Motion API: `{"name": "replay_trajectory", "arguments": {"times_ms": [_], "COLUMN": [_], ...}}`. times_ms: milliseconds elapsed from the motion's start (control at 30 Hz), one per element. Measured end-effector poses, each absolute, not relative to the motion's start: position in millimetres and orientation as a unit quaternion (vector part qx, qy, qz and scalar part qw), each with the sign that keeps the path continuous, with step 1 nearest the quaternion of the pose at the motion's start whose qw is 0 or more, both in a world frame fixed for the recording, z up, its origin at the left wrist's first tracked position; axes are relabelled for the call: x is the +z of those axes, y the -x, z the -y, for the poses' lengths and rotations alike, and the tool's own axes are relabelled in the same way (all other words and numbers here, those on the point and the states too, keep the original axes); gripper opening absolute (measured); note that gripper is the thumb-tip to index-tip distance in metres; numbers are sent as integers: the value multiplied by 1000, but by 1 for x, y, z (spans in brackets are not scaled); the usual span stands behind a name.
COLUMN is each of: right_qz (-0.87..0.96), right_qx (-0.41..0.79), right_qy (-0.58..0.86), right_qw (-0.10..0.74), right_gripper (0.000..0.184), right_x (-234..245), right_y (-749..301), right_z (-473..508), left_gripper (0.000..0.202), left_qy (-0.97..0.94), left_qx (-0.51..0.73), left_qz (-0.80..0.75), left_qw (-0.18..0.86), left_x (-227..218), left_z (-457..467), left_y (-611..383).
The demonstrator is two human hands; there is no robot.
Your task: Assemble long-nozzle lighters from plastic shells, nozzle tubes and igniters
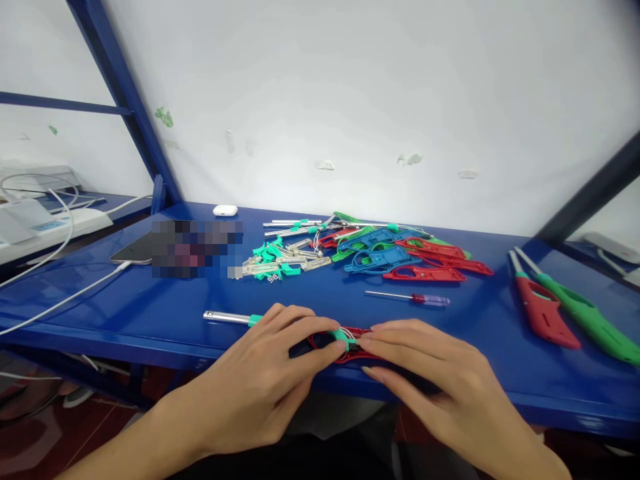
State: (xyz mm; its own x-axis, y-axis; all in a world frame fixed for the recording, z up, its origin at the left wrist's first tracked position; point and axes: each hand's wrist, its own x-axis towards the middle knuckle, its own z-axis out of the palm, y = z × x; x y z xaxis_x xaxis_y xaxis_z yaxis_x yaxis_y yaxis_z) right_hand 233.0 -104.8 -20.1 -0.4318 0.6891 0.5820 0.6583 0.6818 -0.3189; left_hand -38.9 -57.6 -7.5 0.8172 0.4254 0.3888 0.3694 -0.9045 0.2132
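Note:
A red lighter shell [350,345] with a teal trigger and a metal nozzle tube [225,317] lies near the front edge of the blue table [150,313]. My left hand [270,373] pinches its middle, thumb and fingers closed on the red body. My right hand [430,373] presses on the right end of the same piece with its fingertips together. A small screwdriver [410,298] with a red and clear handle lies just beyond my hands.
A heap of red, blue and green lighter shells [400,257] and teal-tipped metal parts [280,260] sits mid-table. Two assembled lighters, red [543,313] and green [585,313], lie at right. A phone [135,252], an earbud case [225,211] and white cables [60,303] are at left.

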Motion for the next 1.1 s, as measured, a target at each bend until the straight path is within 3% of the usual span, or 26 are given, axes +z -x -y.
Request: {"name": "replay_trajectory", "arguments": {"times_ms": [200,433,600,833,1100], "right_qz": [850,869,878,880,884], "right_qx": [-13,-69,-53,-39,-33], "right_qy": [446,447,432,426,423], "right_qw": [281,198,198,209,197], "right_gripper": [49,54,49,43,43], "right_x": [-26,-26,-21,-19,-22], "right_y": [-237,-236,-235,-235,-235], "right_z": [107,107,106,108,106], "left_gripper": [46,44,44,22,23], "left_qy": [-950,-935,-916,-900,-907], "left_qx": [234,281,320,352,343], "left_qz": [-203,-209,-237,-253,-233], "left_qw": [42,51,51,47,66], "left_x": [-6,-7,-7,-13,-11], "left_z": [58,61,62,50,50], "left_y": [39,39,41,38,35]}}
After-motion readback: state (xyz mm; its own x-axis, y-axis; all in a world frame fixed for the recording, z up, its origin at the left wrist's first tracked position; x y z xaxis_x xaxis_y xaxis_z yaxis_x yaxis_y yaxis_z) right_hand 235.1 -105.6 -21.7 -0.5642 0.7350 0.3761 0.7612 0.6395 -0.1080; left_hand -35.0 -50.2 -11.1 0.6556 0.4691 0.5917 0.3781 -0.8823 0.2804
